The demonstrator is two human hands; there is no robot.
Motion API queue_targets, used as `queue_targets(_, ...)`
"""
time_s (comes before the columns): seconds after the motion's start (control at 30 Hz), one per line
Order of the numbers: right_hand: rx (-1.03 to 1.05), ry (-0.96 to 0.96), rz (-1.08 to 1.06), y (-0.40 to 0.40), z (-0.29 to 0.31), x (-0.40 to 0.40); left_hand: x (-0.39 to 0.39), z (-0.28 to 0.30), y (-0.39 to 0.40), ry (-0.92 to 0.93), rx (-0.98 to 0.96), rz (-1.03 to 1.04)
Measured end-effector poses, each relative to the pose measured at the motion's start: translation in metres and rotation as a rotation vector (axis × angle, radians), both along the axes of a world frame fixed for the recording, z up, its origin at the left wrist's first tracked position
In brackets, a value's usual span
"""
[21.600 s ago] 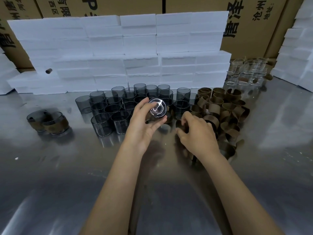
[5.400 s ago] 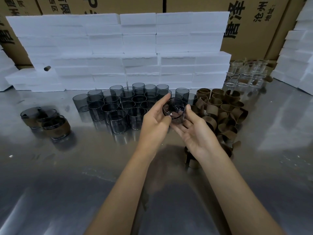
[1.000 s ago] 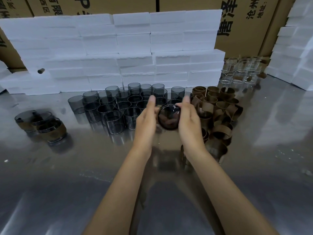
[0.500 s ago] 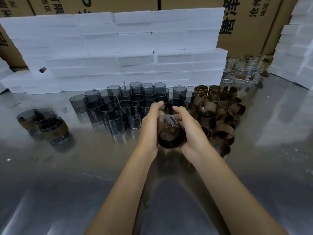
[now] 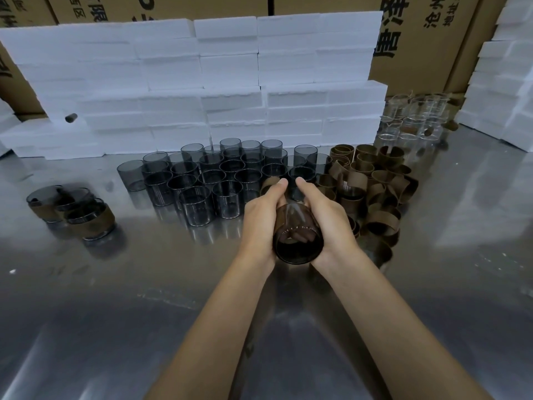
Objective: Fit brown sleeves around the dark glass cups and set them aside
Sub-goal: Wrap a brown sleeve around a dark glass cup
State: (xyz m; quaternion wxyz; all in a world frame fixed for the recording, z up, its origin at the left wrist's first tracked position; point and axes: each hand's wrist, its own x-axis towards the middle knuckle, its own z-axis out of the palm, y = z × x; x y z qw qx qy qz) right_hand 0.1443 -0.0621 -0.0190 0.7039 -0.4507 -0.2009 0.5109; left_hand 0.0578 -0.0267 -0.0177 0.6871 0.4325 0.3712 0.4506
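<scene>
My left hand [image 5: 261,220] and my right hand [image 5: 326,219] both grip one dark glass cup [image 5: 297,243] between them, low over the metal table, its open mouth tipped toward me. A brown sleeve wraps the cup under my fingers. Behind my hands stand several bare dark glass cups [image 5: 213,180] in a cluster. A heap of brown sleeves [image 5: 372,183] lies to the right of them. At the left, three sleeved cups [image 5: 89,219] stand together.
The shiny metal table [image 5: 144,313] reaches toward me. White foam blocks [image 5: 202,90] are stacked along the back, with cardboard boxes [image 5: 427,39] behind. Several clear glasses [image 5: 412,119] stand at the back right, and more foam [image 5: 507,82] rises at the right edge.
Both hands have drawn the cup toward me and lower, tilting its mouth my way. My fingers have closed further round the sleeve on it.
</scene>
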Motion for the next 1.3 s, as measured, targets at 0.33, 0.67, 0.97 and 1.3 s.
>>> queue_targets(0.33,-0.009,-0.028,-0.031,0.000,0.003,0.001,0.002,0.000,-0.002,0.019,0.141,0.076)
queue_targets(0.67,0.044,0.053,0.338,-0.002,0.008,0.004,-0.008,0.005,0.001,0.226,0.804,0.363)
queue_targets(0.97,0.110,0.038,0.250,0.000,0.009,0.017,-0.006,0.002,0.007,0.183,0.556,0.254)
queue_targets(1.3,0.037,-0.020,0.094,0.000,0.010,0.021,-0.006,0.003,0.010,0.107,0.420,0.191)
